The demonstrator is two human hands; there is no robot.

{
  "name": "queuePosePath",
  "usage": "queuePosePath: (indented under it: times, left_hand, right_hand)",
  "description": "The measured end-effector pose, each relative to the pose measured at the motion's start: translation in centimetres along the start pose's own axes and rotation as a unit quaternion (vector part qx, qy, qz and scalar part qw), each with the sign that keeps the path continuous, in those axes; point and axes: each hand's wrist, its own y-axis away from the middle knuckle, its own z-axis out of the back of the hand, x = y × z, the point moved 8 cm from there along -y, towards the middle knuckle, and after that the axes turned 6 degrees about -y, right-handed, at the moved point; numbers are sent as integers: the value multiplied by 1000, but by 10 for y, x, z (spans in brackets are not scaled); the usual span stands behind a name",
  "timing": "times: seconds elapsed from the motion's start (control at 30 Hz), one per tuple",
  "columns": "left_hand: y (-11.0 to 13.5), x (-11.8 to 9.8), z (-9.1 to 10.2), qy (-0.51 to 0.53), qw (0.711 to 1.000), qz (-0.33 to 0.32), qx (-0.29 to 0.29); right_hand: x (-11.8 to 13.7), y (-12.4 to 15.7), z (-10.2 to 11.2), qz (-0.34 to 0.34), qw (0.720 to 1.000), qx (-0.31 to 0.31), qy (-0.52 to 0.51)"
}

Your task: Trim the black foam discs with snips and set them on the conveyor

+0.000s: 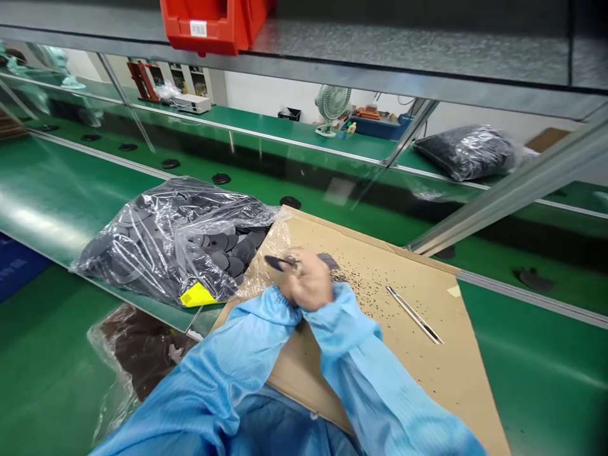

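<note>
My left hand [289, 275] and my right hand [311, 283] meet above a cardboard sheet [380, 297], their fingers partly blurred and overlapping. Together they grip a flat dark grey rubber piece [278, 262], whose far end [327, 259] shows past my knuckles. Fine black specks [354, 285] lie scattered on the cardboard just right of my hands. A slim steel tool [414, 314], possibly tweezers, lies further right. To the left, a clear plastic bag [175, 244] bulges with similar dark grey discs.
Green bench surfaces with aluminium rails surround the cardboard, and several black round pieces [170, 163] sit along the far bench. Overhead is a red plastic bin [204, 25]. A black bag [465, 152] and a desk fan [331, 107] stand beyond; a clear bag [137, 348] lies lower left.
</note>
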Motion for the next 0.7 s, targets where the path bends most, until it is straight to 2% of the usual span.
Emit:
queuePosePath:
  times: [0.03, 0.1, 0.13, 0.2, 0.3, 0.37, 0.53, 0.7]
  left_hand:
    - [2, 0, -2, -14, 1000, 7, 3]
    - [5, -1, -3, -47, 999, 24, 14]
    - [7, -3, -4, -60, 998, 30, 20]
    - [9, -7, -5, -81, 996, 32, 26]
    - [14, -9, -11, -100, 993, 28, 47]
    - [17, -8, -16, -111, 991, 26, 75]
    - [21, -8, -19, -133, 985, -5, 113]
    - [21, -9, -18, -168, 980, -31, 99]
  right_hand:
    - [-12, 9, 28, -33, 994, -98, -39]
    - [-43, 33, 69, -103, 958, -249, -99]
    - [-59, 46, 82, -132, 937, -300, -124]
    - [-89, 69, 94, -178, 901, -358, -166]
    - [-122, 93, 89, -227, 866, -390, -213]
    - [-132, 101, 81, -243, 858, -392, -227]
    - [-128, 104, 75, -237, 869, -378, -213]
    - [-126, 105, 75, -252, 869, -370, -210]
